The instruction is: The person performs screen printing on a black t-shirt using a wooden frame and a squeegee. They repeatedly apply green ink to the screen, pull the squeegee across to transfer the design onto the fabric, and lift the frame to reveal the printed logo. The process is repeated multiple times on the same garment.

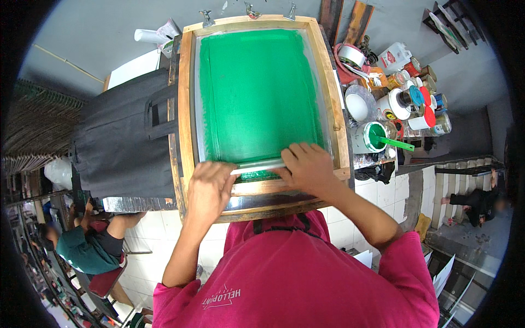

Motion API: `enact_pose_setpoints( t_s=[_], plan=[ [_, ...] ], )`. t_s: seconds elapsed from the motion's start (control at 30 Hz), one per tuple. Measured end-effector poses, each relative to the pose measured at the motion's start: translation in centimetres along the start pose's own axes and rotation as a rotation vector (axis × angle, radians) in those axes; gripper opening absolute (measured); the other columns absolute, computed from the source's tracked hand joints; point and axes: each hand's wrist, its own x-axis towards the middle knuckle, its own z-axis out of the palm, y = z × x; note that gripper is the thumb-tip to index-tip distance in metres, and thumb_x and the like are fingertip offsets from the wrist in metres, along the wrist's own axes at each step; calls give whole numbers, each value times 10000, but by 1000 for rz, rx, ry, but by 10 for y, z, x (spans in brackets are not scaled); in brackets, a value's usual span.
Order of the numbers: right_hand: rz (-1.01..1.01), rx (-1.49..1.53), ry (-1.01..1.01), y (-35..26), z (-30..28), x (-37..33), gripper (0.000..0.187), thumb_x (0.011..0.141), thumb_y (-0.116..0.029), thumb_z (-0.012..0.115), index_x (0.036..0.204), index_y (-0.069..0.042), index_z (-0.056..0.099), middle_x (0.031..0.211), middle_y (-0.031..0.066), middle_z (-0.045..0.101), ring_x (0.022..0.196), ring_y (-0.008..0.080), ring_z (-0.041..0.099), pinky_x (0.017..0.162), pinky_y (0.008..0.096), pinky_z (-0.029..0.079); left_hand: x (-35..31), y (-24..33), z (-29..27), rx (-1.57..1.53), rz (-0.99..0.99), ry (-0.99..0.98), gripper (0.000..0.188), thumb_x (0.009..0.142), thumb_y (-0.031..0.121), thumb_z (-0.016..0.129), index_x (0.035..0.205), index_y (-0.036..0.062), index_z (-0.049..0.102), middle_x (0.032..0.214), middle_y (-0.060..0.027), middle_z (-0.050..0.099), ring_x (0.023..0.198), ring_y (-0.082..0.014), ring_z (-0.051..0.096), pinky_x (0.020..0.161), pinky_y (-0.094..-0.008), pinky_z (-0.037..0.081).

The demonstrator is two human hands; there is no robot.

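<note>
A wooden-framed printing screen [258, 93] lies in front of me, its mesh coated with green ink. Across the near end of the mesh runs a squeegee [258, 166] with a pale, shiny edge. My left hand [210, 183] is wrapped round its left end, and my right hand [306, 167] grips its right end. Wet green ink [257, 175] shows just on the near side of the squeegee. Three metal clamps hold the far rail of the frame, the middle clamp [251, 11] among them. My fingers hide both ends of the squeegee.
Left of the frame lies a black fabric bag [123, 136] with a handle. An ink tub [367, 138] with a green spatula [396, 144] stands at the right, beside several jars and a white jug [395, 57]. One person [90, 246] sits at lower left; another [474, 201] is far right.
</note>
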Motion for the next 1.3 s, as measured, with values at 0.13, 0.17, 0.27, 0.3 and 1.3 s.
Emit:
enact_pose_setpoints(
  t_s=[0.13,0.17,0.27,0.3,1.3],
  plan=[
    [-36,-57,-26,-12,-3,-20,234,763,-276,701,865,-93,597,844,61,572,800,233,610,667,366,477,-22,2,4,-17,29,34,251,794,52,785,1037,7,744,1021,-148,735,954,-332,667,865,-428,518],
    [-36,-60,-16,-15,-3,-25,225,753,-252,691,881,-90,601,860,64,578,825,236,612,684,370,482,-28,-3,9,-39,65,66,284,792,74,794,1061,1,739,1048,-151,734,981,-335,664,889,-435,515],
    [-47,-59,27,-17,0,-32,223,741,-191,668,928,-81,616,897,74,593,889,243,615,730,384,499,-53,-26,17,52,21,79,758,742,260,874,1384,15,552,1389,-199,593,1314,-374,528,1142,-526,352],
    [-57,-51,36,-18,0,-35,223,748,-178,663,942,-78,623,902,77,596,900,246,615,741,388,505,-64,-30,23,161,-30,120,873,724,301,889,1448,28,484,1459,-206,535,1383,-378,467,1184,-545,289],
    [39,3,476,80,-302,281,370,881,-225,747,1082,86,737,1013,307,729,936,387,716,892,443,531,108,-146,-26,225,-632,-174,686,655,360,917,1150,-32,648,1100,-211,723,1097,-410,639,1014,-487,394]
  ],
)
